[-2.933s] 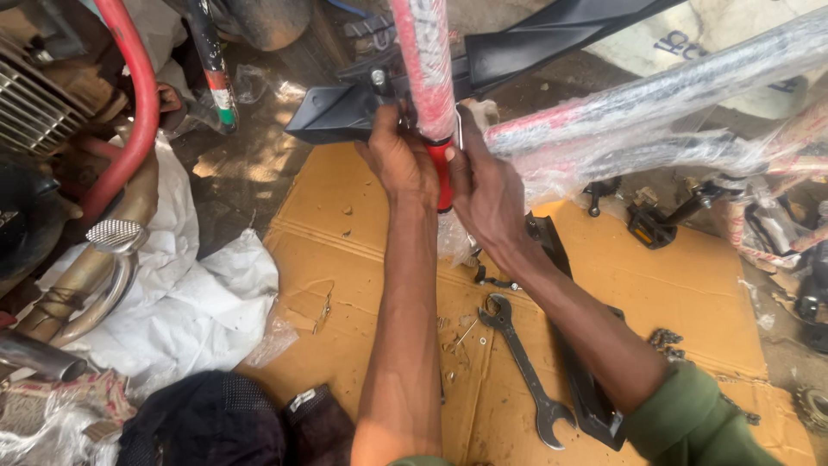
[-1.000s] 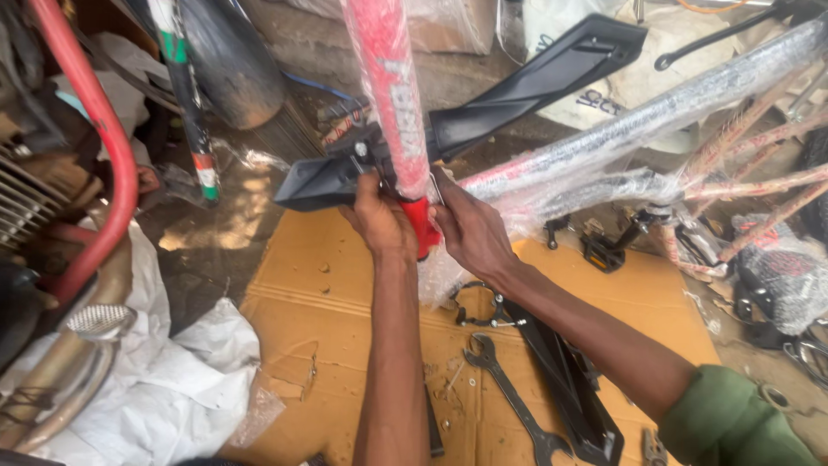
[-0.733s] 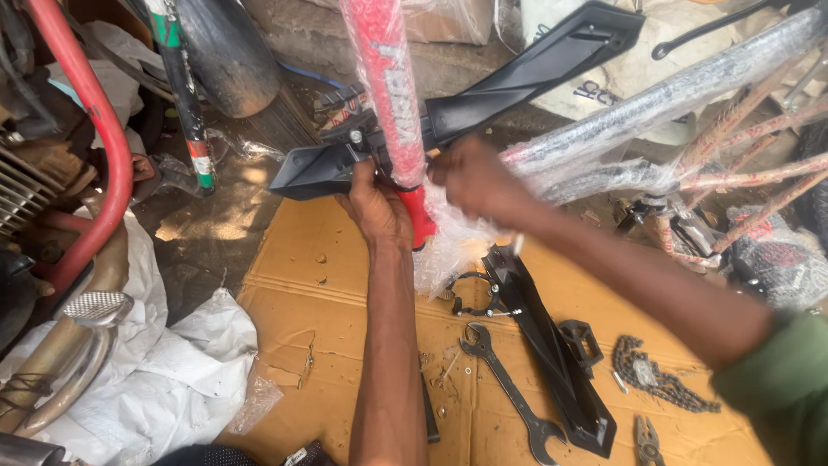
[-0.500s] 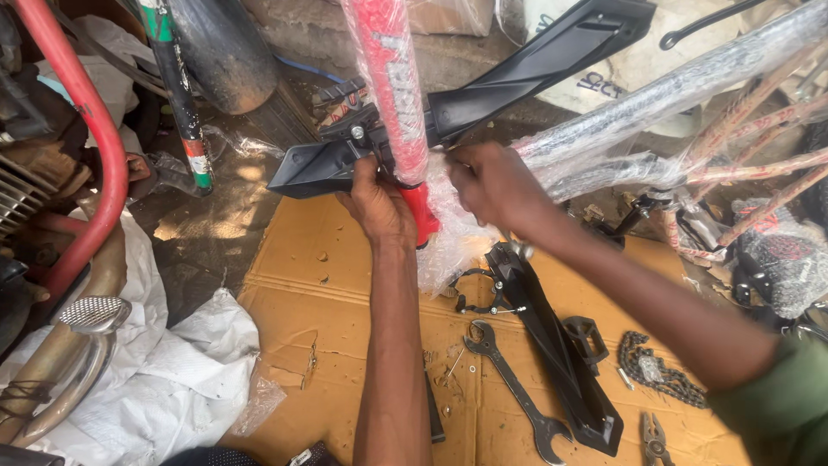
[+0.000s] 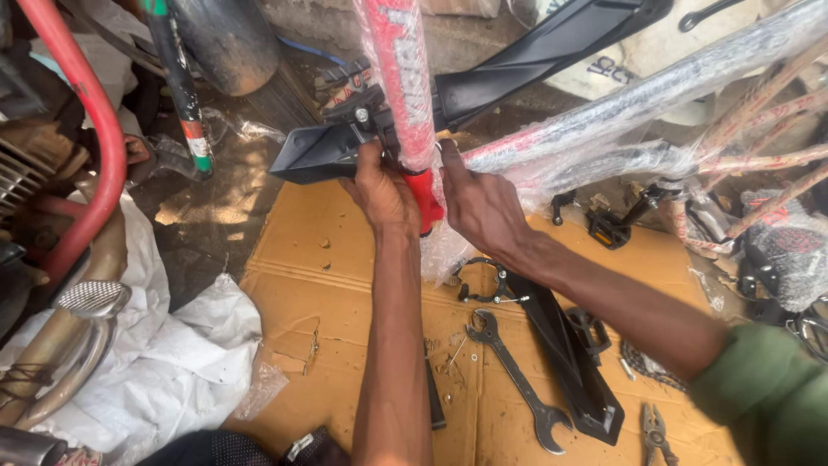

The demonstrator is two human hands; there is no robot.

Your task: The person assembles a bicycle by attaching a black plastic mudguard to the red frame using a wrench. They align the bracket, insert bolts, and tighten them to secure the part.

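1. Red bike-frame tube (image 5: 401,78), wrapped in clear plastic, stands upright at top centre, above the far edge of the cardboard sheet (image 5: 345,285) on the floor.
2. Black plastic mudguard (image 5: 517,60) crosses behind/around the tube at a slant; its low end sits left of the tube, its high end runs toward the top right.
3. Left hand (image 5: 384,185): fingers curled shut on the mudguard's bracket just left of the tube, thumb side against the tube.
4. Right hand (image 5: 483,203): pressed against the tube's right side, index finger pointing up along it; whether the other fingers grip anything – can't tell, they're hidden behind the wrap.
5. A second wrapped frame tube (image 5: 655,95), silver-grey, angles from the hands up to the top right corner.
6. On the cardboard below the right forearm: open-ended spanner (image 5: 517,380), a long black plastic guard (image 5: 569,362) just beside it, and a brake caliper (image 5: 483,280) near its upper end.
7. Pliers (image 5: 653,427) lie at the cardboard's near right edge.
8. White sacking (image 5: 164,362) overlaps the cardboard's left edge; past it, a chrome exhaust pipe (image 5: 60,345) and a red motorcycle frame bar (image 5: 86,129) at far left.
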